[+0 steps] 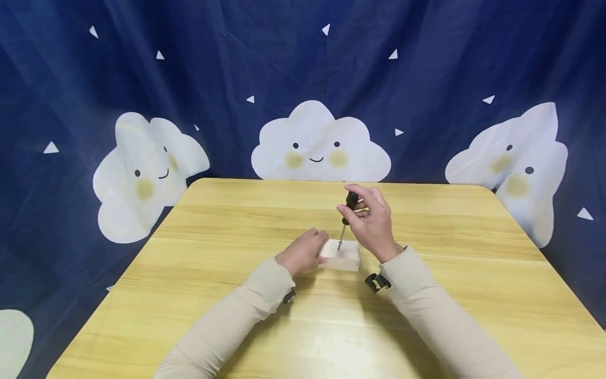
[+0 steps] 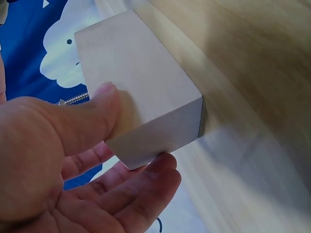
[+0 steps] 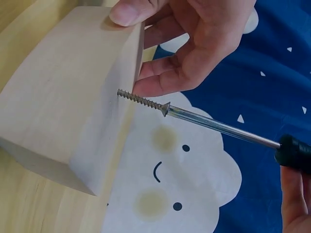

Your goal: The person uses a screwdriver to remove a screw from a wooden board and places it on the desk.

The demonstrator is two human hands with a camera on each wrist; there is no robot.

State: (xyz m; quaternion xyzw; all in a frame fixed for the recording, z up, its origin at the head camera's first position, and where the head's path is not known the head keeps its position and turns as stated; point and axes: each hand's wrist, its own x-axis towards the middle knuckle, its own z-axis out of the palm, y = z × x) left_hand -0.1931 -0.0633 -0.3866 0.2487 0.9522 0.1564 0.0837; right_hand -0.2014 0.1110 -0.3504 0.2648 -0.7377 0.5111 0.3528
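Observation:
A pale wooden block [image 1: 347,263] lies on the wooden table. My left hand [image 1: 304,253] grips its left end, with the thumb [image 2: 104,104] on the near face and fingertips around the end. Above the block, my right hand [image 1: 376,223] holds a screwdriver [image 1: 351,201] by its black handle, thumb and fingers about it. The metal shaft [image 3: 223,127] slants down to the head of a screw [image 3: 141,100]. That screw stands out from the block's top face with its tip touching the wood and most of its thread exposed.
Around the block stretches the light wooden table [image 1: 189,295]. Behind it hangs a dark blue curtain [image 1: 227,63] printed with white smiling clouds and small triangles. A dark wrist strap with a yellow mark [image 1: 377,282] shows at the right cuff.

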